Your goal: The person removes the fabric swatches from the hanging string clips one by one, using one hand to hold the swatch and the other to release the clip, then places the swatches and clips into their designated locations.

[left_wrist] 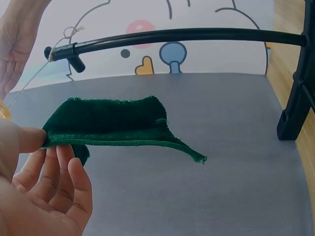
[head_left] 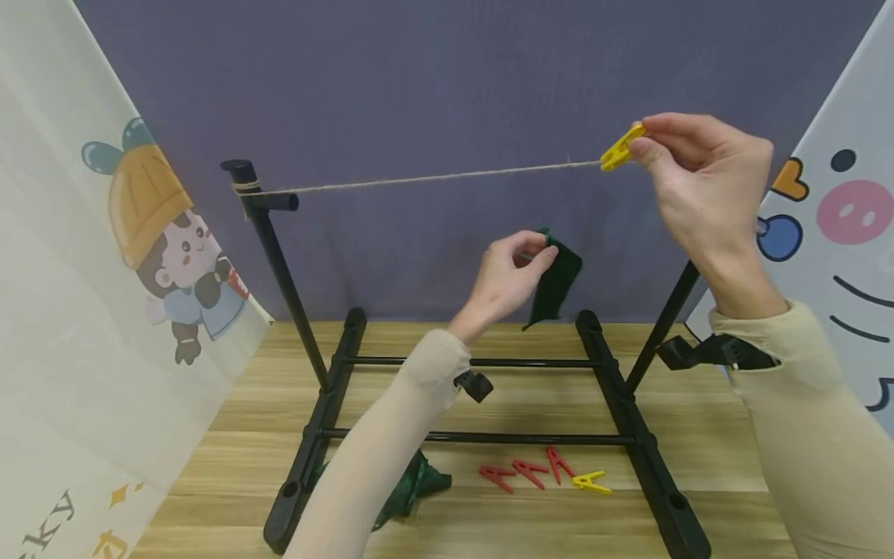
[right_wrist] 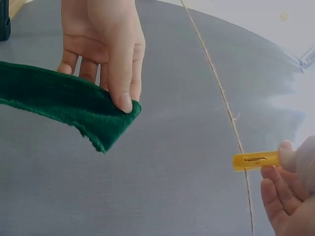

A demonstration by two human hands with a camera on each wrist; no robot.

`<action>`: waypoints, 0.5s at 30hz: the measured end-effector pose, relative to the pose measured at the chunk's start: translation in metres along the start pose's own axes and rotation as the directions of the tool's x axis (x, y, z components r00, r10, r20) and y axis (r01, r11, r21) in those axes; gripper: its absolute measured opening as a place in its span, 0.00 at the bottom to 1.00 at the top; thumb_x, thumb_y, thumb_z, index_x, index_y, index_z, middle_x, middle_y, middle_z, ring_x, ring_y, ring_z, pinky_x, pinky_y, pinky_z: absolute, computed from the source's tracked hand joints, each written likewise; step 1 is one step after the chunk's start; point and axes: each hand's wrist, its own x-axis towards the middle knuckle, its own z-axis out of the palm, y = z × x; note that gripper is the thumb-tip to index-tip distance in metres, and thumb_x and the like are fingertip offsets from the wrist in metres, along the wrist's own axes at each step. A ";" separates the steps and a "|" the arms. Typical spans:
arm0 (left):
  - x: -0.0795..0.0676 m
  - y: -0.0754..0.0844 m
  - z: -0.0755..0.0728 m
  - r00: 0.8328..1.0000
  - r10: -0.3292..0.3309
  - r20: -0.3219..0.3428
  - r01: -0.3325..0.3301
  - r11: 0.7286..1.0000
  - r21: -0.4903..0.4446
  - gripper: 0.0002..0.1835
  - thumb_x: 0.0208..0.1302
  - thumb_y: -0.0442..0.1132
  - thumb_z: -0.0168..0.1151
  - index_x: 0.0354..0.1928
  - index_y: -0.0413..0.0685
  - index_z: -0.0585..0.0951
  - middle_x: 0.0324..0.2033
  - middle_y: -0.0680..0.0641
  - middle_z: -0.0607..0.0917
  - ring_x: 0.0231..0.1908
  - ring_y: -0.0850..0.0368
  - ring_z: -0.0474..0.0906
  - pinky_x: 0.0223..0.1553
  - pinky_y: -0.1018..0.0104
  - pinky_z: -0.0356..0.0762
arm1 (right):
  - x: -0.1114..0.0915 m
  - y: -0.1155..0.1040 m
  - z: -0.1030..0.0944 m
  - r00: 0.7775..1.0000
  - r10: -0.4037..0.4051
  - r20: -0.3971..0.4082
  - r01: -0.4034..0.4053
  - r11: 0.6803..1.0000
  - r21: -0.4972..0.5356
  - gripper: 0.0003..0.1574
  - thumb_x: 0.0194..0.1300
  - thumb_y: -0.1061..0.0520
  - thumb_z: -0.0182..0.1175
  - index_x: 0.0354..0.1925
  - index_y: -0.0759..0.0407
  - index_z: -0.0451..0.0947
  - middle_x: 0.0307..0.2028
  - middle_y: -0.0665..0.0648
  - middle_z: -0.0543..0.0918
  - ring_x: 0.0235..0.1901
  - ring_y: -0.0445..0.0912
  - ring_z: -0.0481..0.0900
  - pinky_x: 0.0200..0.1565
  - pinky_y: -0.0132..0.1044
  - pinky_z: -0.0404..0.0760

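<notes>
A dark green piece of cloth hangs below the twine, its top corner pinched between the thumb and fingers of my left hand. In the left wrist view the cloth stretches out sideways from the fingertips, one end narrow. Higher up and to the right, my right hand pinches a yellow clothespin by its handle end. The clothespin's other end sits at the twine, seen crossing it in the right wrist view. Cloth and twine are apart.
A black frame stands on the wooden table, its left post carrying the tied twine. Below lie several clothespins, red ones and a yellow one. More green cloth lies partly behind my left forearm.
</notes>
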 end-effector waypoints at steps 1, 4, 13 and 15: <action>-0.001 -0.001 -0.001 1.000 -0.002 -0.002 0.002 1.000 0.001 0.14 0.75 0.46 0.60 0.54 0.48 0.84 0.44 0.49 0.87 0.42 0.56 0.84 0.45 0.70 0.80 | 0.000 -0.001 0.001 1.000 -0.002 -0.016 0.002 1.000 0.003 0.13 0.65 0.58 0.70 0.49 0.57 0.88 0.47 0.52 0.91 0.42 0.29 0.87 0.49 0.22 0.82; -0.002 -0.005 -0.004 1.000 -0.008 -0.008 0.008 1.000 0.002 0.14 0.75 0.46 0.60 0.53 0.48 0.84 0.44 0.48 0.87 0.42 0.56 0.84 0.45 0.69 0.80 | -0.001 -0.003 0.002 0.999 0.002 -0.052 -0.001 1.000 0.019 0.13 0.65 0.59 0.69 0.49 0.59 0.88 0.47 0.51 0.91 0.43 0.30 0.87 0.49 0.22 0.82; -0.007 -0.019 -0.018 0.999 -0.033 -0.026 0.034 0.999 0.023 0.14 0.75 0.47 0.60 0.54 0.48 0.84 0.45 0.49 0.87 0.43 0.55 0.83 0.47 0.67 0.81 | -0.001 -0.005 0.003 0.998 0.056 -0.023 -0.057 0.998 -0.019 0.14 0.66 0.57 0.69 0.50 0.57 0.88 0.49 0.51 0.91 0.43 0.29 0.87 0.49 0.21 0.81; -0.008 -0.022 -0.021 0.999 -0.037 -0.030 0.038 0.999 0.025 0.15 0.75 0.47 0.60 0.54 0.48 0.84 0.46 0.48 0.87 0.44 0.54 0.83 0.47 0.66 0.80 | -0.001 -0.004 0.005 0.999 0.046 -0.009 -0.047 0.998 -0.044 0.14 0.67 0.57 0.69 0.50 0.56 0.88 0.49 0.52 0.90 0.42 0.28 0.86 0.47 0.19 0.80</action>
